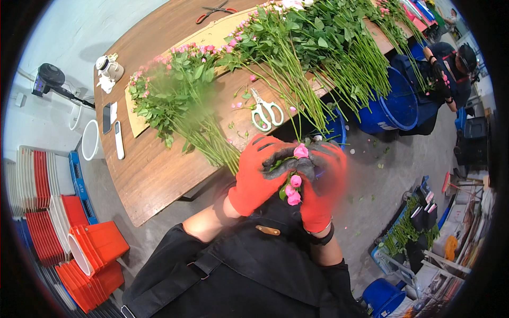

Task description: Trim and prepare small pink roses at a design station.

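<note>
Both my hands wear red gloves with dark grey coated palms and fingers. Between them, in front of my black apron [274, 254], is a spray of pink roses [295, 181] with green leaves. My left hand [260, 171] pinches it from one side, and my right hand [324, 173] grips it from the other; the fingers hide most of the stem. Floral scissors [260, 104] with pale green handles lie on the wooden table [167, 179] just beyond my hands. To their left rests a bunch of pink roses [175, 95], its stems reaching the table edge.
More long-stemmed roses [298, 91] overhang the table, above blue buckets [399, 99]. Red-handled scissors [216, 11] lie farther back. A phone [106, 118] is at left. Red crates [97, 242] stand on the floor. A co-worker [453, 75] handles flowers at right, near a loaded cart [409, 226].
</note>
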`<action>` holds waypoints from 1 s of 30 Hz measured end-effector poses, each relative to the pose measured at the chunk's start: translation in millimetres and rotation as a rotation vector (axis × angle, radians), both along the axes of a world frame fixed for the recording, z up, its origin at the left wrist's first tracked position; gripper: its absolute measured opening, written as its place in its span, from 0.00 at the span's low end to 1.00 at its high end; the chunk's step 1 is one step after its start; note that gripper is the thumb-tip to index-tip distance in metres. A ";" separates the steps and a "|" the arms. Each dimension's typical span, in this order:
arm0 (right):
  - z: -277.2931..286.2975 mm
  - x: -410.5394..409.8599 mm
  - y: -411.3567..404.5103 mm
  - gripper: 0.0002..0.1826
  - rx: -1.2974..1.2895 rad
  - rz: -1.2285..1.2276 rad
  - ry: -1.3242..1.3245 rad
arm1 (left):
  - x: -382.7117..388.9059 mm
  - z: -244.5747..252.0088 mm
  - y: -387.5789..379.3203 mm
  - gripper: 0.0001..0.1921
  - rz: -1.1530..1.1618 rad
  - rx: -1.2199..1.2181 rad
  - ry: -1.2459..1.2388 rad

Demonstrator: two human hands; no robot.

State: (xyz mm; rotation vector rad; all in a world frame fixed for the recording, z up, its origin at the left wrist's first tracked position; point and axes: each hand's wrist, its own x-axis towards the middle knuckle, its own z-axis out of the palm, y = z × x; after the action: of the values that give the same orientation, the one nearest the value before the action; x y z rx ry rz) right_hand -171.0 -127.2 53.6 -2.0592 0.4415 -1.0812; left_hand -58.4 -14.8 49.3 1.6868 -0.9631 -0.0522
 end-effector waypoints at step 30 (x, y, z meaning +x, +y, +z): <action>5.1 -1.1 12.5 0.15 0.590 0.094 -0.096 | -12.0 -11.6 5.3 0.15 -0.056 -0.146 0.405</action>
State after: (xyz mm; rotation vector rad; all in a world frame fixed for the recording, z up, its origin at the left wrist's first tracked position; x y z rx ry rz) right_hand -172.1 -114.7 58.7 -1.4870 0.5343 -0.8590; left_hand -70.5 -9.5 37.7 1.4421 -0.6901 -0.3397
